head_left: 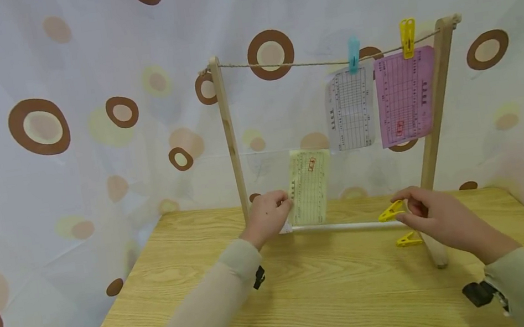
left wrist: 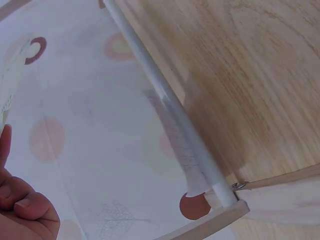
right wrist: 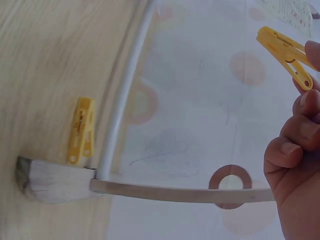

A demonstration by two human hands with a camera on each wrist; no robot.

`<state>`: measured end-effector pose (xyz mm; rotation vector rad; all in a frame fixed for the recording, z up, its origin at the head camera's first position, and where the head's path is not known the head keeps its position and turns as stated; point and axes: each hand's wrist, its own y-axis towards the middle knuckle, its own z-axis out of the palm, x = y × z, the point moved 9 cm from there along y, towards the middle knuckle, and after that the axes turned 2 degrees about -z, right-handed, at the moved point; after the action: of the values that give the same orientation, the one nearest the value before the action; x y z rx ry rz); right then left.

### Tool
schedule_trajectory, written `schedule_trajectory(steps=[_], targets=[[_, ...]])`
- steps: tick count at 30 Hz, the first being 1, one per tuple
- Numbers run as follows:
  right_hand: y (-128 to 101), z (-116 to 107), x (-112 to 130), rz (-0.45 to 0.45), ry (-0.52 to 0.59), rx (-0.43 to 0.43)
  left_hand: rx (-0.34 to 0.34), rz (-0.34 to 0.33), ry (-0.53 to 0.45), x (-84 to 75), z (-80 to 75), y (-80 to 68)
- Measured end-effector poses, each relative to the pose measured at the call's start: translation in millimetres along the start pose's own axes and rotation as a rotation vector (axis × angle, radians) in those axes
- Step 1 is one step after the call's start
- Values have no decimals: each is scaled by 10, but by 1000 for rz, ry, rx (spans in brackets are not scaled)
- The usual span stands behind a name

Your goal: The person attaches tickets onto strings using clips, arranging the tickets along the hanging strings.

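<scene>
My left hand [head_left: 268, 217] pinches a pale yellow printed slip [head_left: 310, 187] by its left edge. The slip stands upright above the frame's bottom rod. In my right hand [head_left: 443, 219], a yellow clothespin [right wrist: 285, 50] is held between thumb and fingers, its tip pointing toward the slip. A second yellow clothespin [head_left: 408, 240] lies on the table below that hand, beside the frame's right foot. On the string [head_left: 288, 64], a blue clothespin [head_left: 354, 54] holds a whitish form [head_left: 351, 112], and a yellow clothespin [head_left: 407, 38] holds a pink form [head_left: 406, 98].
A wooden frame with a left post [head_left: 229, 134] and right post [head_left: 435, 111] stands on the wooden table [head_left: 311, 302]. A white rod [head_left: 346, 226] joins the posts low down. Behind the rod's left end lies a pale sheet [left wrist: 182, 155]. A patterned curtain [head_left: 76, 55] hangs behind.
</scene>
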<state>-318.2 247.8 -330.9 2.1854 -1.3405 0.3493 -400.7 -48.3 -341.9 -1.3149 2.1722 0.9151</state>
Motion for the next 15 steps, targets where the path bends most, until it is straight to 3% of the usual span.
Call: schedule_trajectory(steps=[15], targets=[[241,-337,494,-133,-141,-118,-57,59,4,-141,-193,59]])
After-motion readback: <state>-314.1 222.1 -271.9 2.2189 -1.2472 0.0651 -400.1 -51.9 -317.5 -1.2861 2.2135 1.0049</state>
